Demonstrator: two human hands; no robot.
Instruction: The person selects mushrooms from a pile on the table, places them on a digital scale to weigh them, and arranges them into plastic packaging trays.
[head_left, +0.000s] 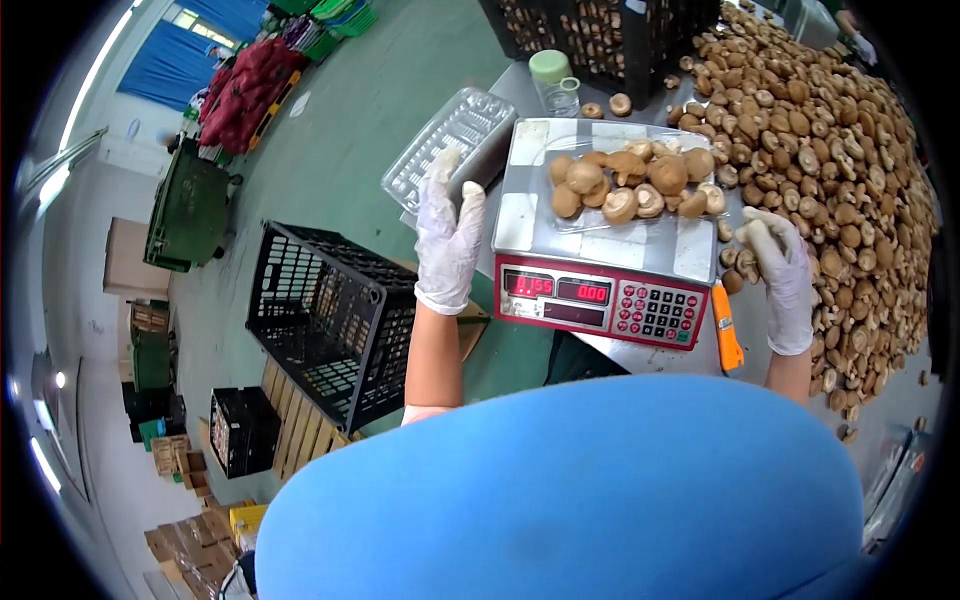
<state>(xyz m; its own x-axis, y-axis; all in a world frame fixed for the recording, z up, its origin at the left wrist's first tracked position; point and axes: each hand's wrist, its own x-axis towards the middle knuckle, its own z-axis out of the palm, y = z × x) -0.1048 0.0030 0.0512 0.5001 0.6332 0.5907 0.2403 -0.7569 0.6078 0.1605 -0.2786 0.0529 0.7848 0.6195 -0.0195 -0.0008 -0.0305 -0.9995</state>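
Observation:
My left hand (450,240), in a whitish glove, has its thumb and fingers apart and holds nothing. It is beside a stack of clear plastic trays (450,140) left of the scale. A red-fronted digital scale (600,303) shows 0.155 and 0.00. On its platform lies a clear tray (590,222) of brown-capped shiitake mushrooms (668,174). My right hand (785,280), gloved too, reaches in at the scale's right side with fingers loosely bent and apart. Its fingertips are over a few loose mushrooms (746,262) next to the big heap.
A large mushroom heap (830,160) covers the table's right. An orange-handled cutter (726,328) lies beside the scale. Behind it stand a green-lidded jar (555,85) and a black crate (600,45) of mushrooms. Another black crate (335,310) stands at lower left.

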